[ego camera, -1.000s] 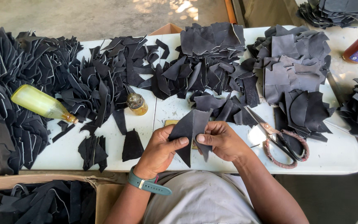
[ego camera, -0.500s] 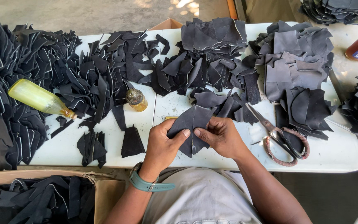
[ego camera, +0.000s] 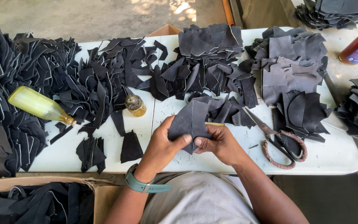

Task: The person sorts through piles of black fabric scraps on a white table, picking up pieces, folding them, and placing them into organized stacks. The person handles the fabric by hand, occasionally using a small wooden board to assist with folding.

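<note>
Black leather, one dark piece [ego camera: 190,122], sat pinched between both hands just above the white table [ego camera: 336,155]. The left hand [ego camera: 161,145] closed its grip on the piece's lower left edge, thumb on top; the right hand [ego camera: 219,143] pinched the lower right edge. Scissors [ego camera: 279,143] lay just right of the hands.
</note>
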